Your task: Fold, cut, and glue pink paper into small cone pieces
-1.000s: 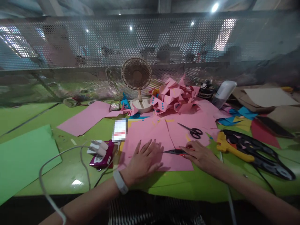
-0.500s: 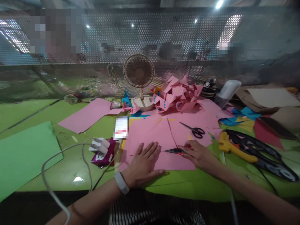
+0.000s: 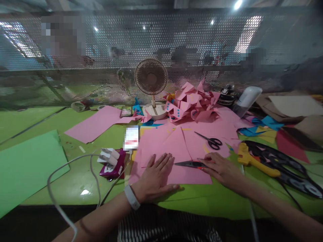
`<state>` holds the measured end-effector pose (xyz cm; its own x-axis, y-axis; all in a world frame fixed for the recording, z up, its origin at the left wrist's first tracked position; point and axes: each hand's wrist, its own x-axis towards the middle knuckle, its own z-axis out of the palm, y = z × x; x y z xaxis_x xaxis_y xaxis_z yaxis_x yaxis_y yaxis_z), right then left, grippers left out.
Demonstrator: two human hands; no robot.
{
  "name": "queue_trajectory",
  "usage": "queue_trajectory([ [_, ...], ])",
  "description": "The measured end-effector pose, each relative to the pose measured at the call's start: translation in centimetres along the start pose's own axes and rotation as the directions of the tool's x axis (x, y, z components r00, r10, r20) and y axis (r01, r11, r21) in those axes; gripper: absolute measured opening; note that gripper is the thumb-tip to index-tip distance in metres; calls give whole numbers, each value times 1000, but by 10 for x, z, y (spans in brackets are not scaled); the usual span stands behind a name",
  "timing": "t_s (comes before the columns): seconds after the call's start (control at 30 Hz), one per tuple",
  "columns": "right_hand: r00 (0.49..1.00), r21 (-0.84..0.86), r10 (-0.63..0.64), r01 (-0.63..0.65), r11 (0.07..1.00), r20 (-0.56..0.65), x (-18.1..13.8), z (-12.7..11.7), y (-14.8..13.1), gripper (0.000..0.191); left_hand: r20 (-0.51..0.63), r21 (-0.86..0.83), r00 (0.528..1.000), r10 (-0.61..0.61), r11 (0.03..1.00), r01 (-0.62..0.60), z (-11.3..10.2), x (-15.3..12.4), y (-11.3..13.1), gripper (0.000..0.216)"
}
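Observation:
My left hand (image 3: 155,178) lies flat with fingers stretched out on a pink paper sheet (image 3: 176,151) at the table's near edge. My right hand (image 3: 222,169) is closed on the red handle of a pair of scissors (image 3: 190,164), whose dark blades point left across the pink sheet toward my left fingers. A white band is on my left wrist.
Black-handled scissors (image 3: 210,141) lie on the pink paper further back. A small fan (image 3: 151,84) and a heap of folded pink shapes (image 3: 191,104) stand behind. A yellow tool (image 3: 254,161) lies right, a charger with white cable (image 3: 109,158) and a green sheet (image 3: 25,164) lie left.
The blades in my right hand have slid a little to the right along the pink sheet. My left hand has stayed flat on the paper. The view has shifted slightly.

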<state>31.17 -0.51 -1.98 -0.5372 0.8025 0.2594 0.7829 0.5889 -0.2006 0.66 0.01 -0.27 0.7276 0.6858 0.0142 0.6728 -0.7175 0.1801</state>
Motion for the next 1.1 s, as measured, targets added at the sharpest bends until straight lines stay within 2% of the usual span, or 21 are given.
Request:
queue_trajectory([
  [0.2, 997, -4, 68, -68, 998, -38, -7, 0, 11, 38, 17, -1, 1000, -12, 1000, 12, 4, 8, 5, 76],
  [0.4, 999, -43, 44, -45, 998, -13, -4, 3, 4, 36, 30, 0, 1000, 7, 1000, -7, 9, 24, 14, 79],
  [0.6, 999, -92, 51, -51, 994, 3, -4, 2, 2, 36, 30, 24, 999, 36, 999, -37, 7, 24, 13, 80],
  [0.73, 997, -155, 76, -80, 985, -33, 5, -4, -12, 45, 33, 29, 998, 44, 999, -45, 9, 23, 13, 80],
  [0.8, 1000, -139, 16, -17, 990, -5, 13, -4, -20, 56, 34, 34, 998, 46, 998, -47, 9, 23, 13, 81],
  [0.93, 979, -53, -155, 163, 985, 135, 26, 7, -29, 69, 47, 33, 998, 48, 998, -50, 6, 24, 13, 83],
  [1.1, 974, -35, -139, 148, 988, 181, 27, 17, -25, 67, 73, 0, 994, 85, 996, -85, -2, 17, 8, 83],
])
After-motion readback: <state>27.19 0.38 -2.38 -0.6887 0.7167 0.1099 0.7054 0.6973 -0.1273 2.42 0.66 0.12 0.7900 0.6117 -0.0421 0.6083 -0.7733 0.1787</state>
